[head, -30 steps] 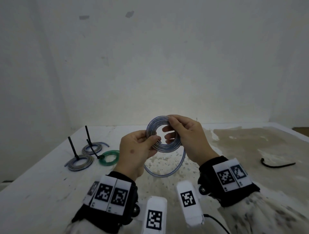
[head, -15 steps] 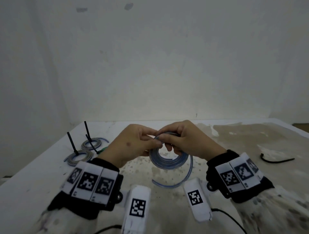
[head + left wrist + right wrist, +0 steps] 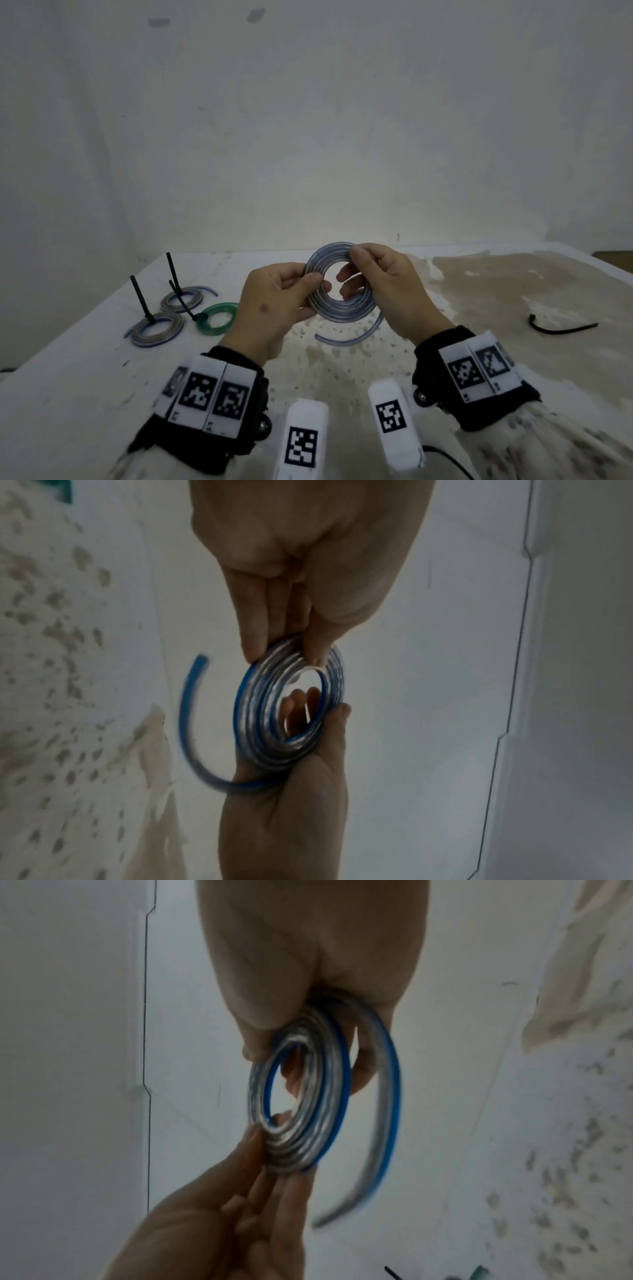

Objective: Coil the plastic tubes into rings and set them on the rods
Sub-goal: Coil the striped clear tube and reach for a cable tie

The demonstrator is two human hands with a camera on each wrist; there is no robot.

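Note:
I hold a clear plastic tube with a blue stripe, wound into a coil (image 3: 337, 308) that stands upright above the table. My left hand (image 3: 313, 284) pinches its left side between thumb and fingers (image 3: 253, 647). Over on the coil's upper right, my right hand (image 3: 352, 270) grips it, thumb in front and fingers through the hole. A loose tail (image 3: 349, 337) curves out below the coil (image 3: 260, 696) (image 3: 322, 1096). At the far left, two black rods (image 3: 140, 298) (image 3: 173, 270) stand upright with grey-blue rings (image 3: 156, 327) (image 3: 181, 298) around them. A green ring (image 3: 217, 317) lies by a third, tilted rod (image 3: 181, 303).
A black cable tie (image 3: 561, 329) lies on the table (image 3: 85, 377) at the right. The right half of the table's surface is stained brown. A pale wall rises close behind the table's far edge.
Half a second ago the coil was held lower and tilted flat with both hands bunched over it. Now it is raised upright again, one hand on each side.

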